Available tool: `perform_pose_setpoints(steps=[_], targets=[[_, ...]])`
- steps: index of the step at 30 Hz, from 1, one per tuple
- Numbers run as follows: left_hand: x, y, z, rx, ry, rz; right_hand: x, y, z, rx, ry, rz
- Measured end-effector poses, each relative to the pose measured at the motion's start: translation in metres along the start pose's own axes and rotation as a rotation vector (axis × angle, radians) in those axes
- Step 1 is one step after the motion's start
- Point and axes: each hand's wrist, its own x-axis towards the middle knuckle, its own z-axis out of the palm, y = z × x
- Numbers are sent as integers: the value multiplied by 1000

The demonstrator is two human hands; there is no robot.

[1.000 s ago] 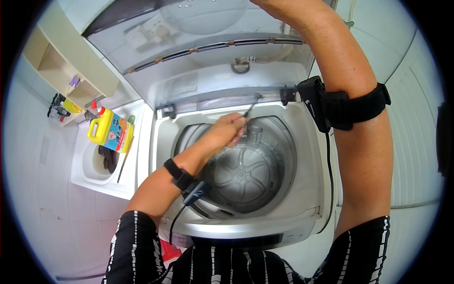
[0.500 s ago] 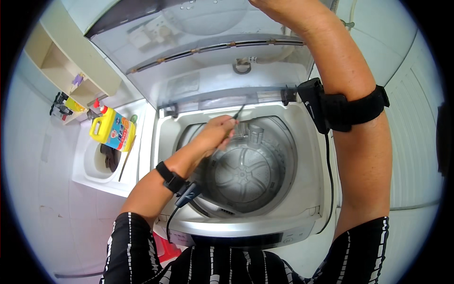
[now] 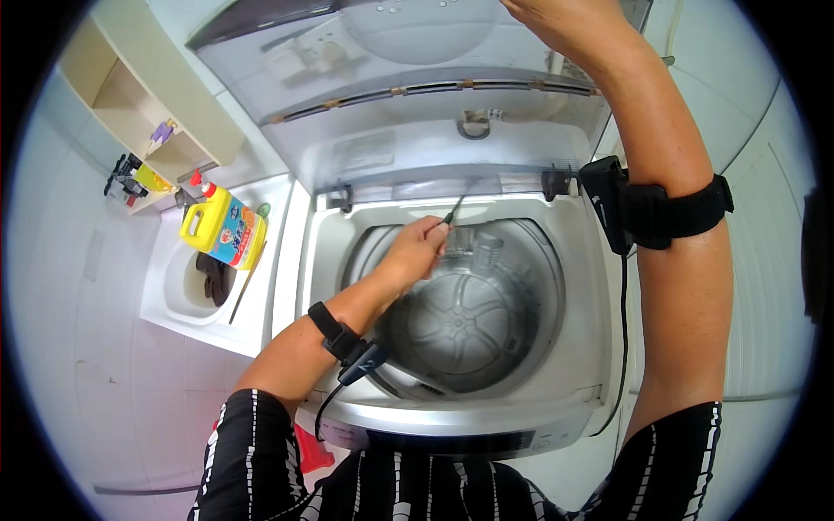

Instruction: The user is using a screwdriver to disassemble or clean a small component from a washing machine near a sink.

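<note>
My left hand point(image 3: 419, 253) is closed around a thin screwdriver-like tool point(image 3: 453, 210) with a dark handle. It hovers over the back rim of the tub, and the tool's slim tip points up toward the lid hinge. Below it lies the open washing machine's metal drum point(image 3: 460, 317). My right hand point(image 3: 565, 16) reaches up in front of the raised, see-through lid point(image 3: 417, 130); its fingers are cut off by the top edge of the picture, so its hold is hidden.
To the left a white sink point(image 3: 165, 300) holds dark cloth point(image 3: 215, 280). A yellow detergent bottle point(image 3: 228, 230) with a red cap stands by it, under a shelf unit point(image 3: 169, 91). Something red point(image 3: 313, 450) sits on the floor by the machine's front.
The whole view has shifted, so the machine and sink appear farther right. My left hand keeps about the same place over the tub's back rim, the tool still in it.
</note>
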Motion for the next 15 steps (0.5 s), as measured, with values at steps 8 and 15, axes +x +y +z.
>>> perform_pose_setpoints(steps=[8,15], targets=[[-13,-8,-10,-36,105,-1,1,7,2,-19,1,-32],[-24,-13,-24,-54,183,-5,0,-4,-4,-33,-20,9]])
